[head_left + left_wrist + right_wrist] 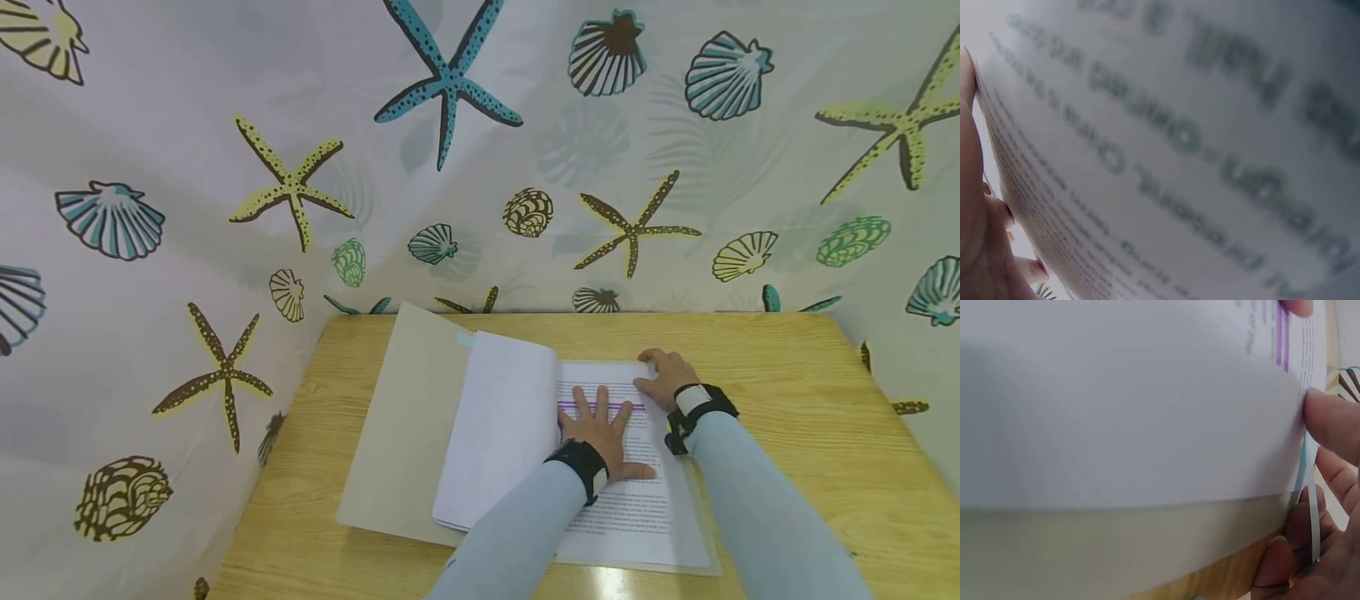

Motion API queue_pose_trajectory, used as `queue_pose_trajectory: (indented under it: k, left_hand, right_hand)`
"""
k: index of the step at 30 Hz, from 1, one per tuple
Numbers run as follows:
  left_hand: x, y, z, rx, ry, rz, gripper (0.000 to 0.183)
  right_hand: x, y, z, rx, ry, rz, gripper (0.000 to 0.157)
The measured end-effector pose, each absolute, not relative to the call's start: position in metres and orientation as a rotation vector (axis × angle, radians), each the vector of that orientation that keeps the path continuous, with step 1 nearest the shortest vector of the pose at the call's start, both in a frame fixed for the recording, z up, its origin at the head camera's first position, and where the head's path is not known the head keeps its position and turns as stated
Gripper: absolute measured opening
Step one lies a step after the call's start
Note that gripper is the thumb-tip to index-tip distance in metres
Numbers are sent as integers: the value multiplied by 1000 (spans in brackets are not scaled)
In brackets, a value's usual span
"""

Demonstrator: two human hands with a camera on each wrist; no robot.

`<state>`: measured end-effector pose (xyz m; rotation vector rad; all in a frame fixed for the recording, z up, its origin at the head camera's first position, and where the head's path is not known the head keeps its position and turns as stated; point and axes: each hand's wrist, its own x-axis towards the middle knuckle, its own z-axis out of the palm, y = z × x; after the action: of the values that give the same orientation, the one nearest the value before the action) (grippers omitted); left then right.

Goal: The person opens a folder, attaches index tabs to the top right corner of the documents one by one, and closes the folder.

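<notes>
A paper booklet lies open, its beige cover [405, 417] and a batch of white pages [502, 425] folded over to the left. On the printed right-hand page [626, 521], crossed by purple lines [551, 406], my left hand [600, 437] rests with fingers spread. My right hand [667, 379] holds the page's upper right edge. In the right wrist view, the thumb [1335, 422] is on top of the page [1135, 412] and the other fingers curl below its edge, by a pale turquoise strip [1302, 462]. Blurred print on the page [1166, 156] fills the left wrist view.
The booklet lies on a wooden table [810, 392]. A light curtain [480, 150] with shells and starfish rises behind the table and along both sides. A small pale turquoise tab [465, 340] shows near the top of the folded-over pages.
</notes>
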<state>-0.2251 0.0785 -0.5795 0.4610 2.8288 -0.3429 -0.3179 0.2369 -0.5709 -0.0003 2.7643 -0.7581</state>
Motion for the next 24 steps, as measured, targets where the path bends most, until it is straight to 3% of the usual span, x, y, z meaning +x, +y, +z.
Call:
queue_pose_trajectory:
  k: [9,13,19,24]
  left_hand:
    - [-226,80,-583,461,2836,-337,113]
    - [-226,80,-586,454,2847,-330,114]
    - [-226,80,-588,442,2876,-352,115]
    - [-227,81,-594,435,2870,-302,116]
  right_hand:
    - [-324,243,-572,16,2716,-740,53]
    - [-315,236,-549,-25,2817,-644,54]
    - [-262,216,-503,-190,3037,-506,47]
    - [-207,205,-504,-337,2959,-450,43]
